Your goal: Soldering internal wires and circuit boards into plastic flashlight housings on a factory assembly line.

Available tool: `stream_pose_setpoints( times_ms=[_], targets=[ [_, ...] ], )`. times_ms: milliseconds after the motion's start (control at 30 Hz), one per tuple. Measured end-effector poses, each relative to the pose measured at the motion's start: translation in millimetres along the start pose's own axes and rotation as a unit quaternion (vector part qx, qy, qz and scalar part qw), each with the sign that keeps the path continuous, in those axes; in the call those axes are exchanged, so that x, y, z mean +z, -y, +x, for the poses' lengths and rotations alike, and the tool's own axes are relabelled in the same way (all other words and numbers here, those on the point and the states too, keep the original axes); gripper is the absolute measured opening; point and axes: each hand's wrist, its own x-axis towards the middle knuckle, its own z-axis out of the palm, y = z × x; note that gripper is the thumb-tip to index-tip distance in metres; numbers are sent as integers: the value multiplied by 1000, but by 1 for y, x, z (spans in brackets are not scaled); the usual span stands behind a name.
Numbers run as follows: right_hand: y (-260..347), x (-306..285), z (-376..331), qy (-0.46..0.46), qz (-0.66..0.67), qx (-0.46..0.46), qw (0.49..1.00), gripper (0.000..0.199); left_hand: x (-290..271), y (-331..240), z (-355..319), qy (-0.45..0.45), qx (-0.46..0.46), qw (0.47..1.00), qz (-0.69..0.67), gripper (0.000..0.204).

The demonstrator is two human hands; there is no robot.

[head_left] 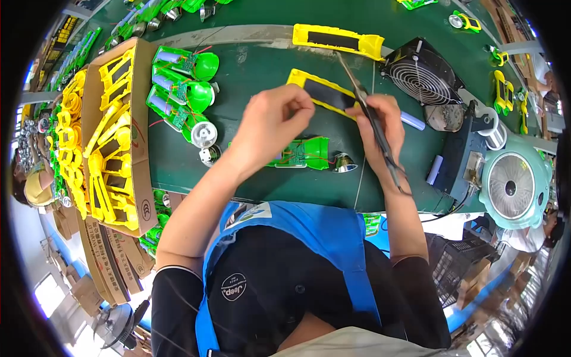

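Observation:
My right hand (383, 128) is closed around a long, thin tool (375, 122) with a dark handle and a pointed metal end aimed away from me. Its fingertips meet the right end of a yellow plastic frame (294, 76) that has a dark panel (327, 94) inside. My left hand (270, 122) is pinched in front of the frame's left part; whatever is between the fingers is hidden. Below the hands, a green housing (315, 153) with a circuit board and red wires lies on the table, a silvery lamp cup (345, 162) at its right end.
Left stands a cardboard box (141, 131) of yellow frames, beside several green housings (193, 95). Another yellow frame (369, 44) lies farther back. Right are a black fan (422, 74), a blue cell (412, 121), a solder spool (492, 132) and a pale green fan (514, 184).

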Motion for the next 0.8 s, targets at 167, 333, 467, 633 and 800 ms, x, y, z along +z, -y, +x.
stream_pose_setpoints(
  times_ms=[167,333,467,633,800],
  targets=[
    [20,-21,-31,27,-39,-5,999,34,-25,12,-8,10,-25,999,45,9],
    [32,-35,-20,-51,220,250,941,23,-31,5,25,40,232,924,301,7],
    [32,-29,-10,-33,211,335,918,23,-25,3,44,115,254,887,367,5],
    [29,-25,-10,-32,202,347,915,17,-24,4,51,167,279,837,440,6],
    [32,-26,-6,-6,182,371,910,15,-24,9,53,167,287,835,438,6]
  ],
)
